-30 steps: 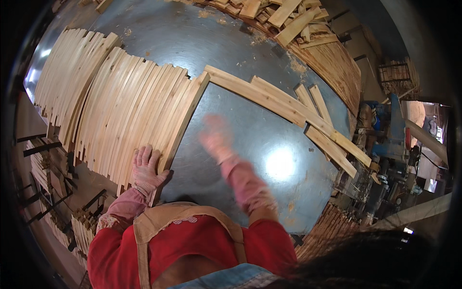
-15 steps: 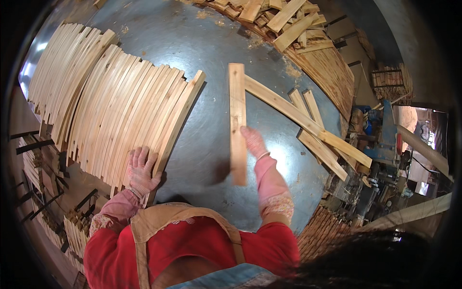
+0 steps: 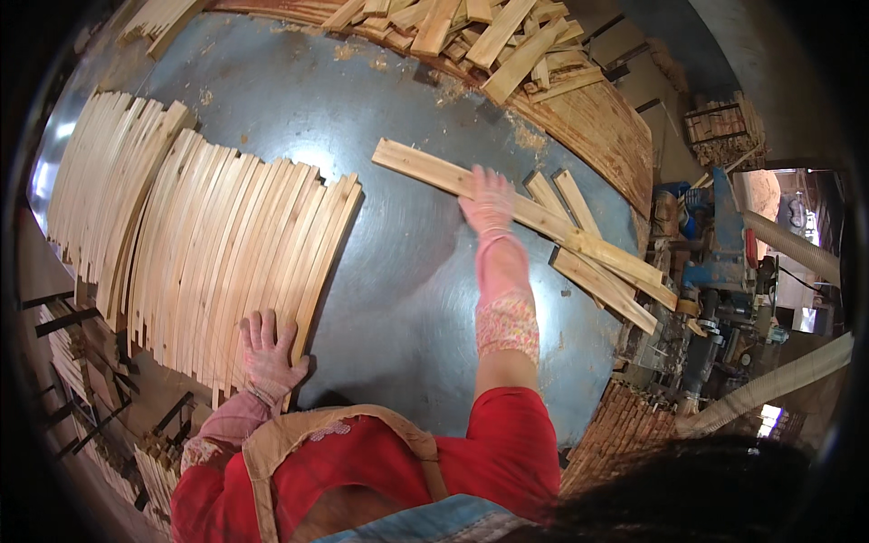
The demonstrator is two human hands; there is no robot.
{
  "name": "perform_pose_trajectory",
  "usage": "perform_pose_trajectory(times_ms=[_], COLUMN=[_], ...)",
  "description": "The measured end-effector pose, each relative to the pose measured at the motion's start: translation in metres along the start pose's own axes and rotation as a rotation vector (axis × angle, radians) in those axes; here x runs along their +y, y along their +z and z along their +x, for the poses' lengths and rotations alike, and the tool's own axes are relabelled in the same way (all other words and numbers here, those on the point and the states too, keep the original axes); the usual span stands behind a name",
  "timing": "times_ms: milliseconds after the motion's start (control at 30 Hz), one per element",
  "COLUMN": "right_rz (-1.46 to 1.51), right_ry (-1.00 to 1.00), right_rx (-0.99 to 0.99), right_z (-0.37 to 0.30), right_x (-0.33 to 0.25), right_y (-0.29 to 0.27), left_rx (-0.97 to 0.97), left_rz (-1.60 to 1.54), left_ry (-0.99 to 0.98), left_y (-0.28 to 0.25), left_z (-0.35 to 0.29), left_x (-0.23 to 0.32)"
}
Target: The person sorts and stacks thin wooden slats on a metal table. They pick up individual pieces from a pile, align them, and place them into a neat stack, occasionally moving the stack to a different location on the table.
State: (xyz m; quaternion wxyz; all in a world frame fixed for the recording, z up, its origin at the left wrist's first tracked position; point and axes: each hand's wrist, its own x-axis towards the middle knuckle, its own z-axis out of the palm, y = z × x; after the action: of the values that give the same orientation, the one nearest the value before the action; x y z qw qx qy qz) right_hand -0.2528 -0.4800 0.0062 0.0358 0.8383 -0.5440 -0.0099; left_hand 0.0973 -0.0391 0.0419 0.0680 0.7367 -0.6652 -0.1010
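Note:
My left hand rests flat, fingers spread, on the near end of a row of narrow wooden strips laid side by side. Farther out, my right hand grips a long pale wooden board; its fingers reach over the far edge and the thumb is on the near side. This board slants down to the right and meets several loose pieces. Among them are a short board and two thin strips, one of them a narrow strip. Where the long board ends among these is hard to tell.
Everything lies on a grey metal table. A heap of wood offcuts is piled on a plywood sheet at the far side. Machinery with a blue frame stands at right, beside a ribbed hose. Stacked strips stand below the table's right edge.
My right hand has let go of the upright board it held and moved outward onto the slanting board. My left hand stays on the row. The whole view has shifted a little.

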Motion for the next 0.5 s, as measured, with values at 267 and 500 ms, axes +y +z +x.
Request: perform_pose_trajectory(times_ms=[267,500], right_rz=[0.843,0.725], right_ry=[0.471,-0.123], right_rx=[-0.475,-0.836], right_z=[-0.034,-0.137], right_x=[-0.004,-0.215], right_y=[0.028,-0.058], left_rx=[0.027,0.008], left_rz=[0.011,-0.087], left_ry=[0.021,-0.054], left_y=[0.013,0.011], left_z=[-0.009,0.008], left_x=[-0.009,0.015])
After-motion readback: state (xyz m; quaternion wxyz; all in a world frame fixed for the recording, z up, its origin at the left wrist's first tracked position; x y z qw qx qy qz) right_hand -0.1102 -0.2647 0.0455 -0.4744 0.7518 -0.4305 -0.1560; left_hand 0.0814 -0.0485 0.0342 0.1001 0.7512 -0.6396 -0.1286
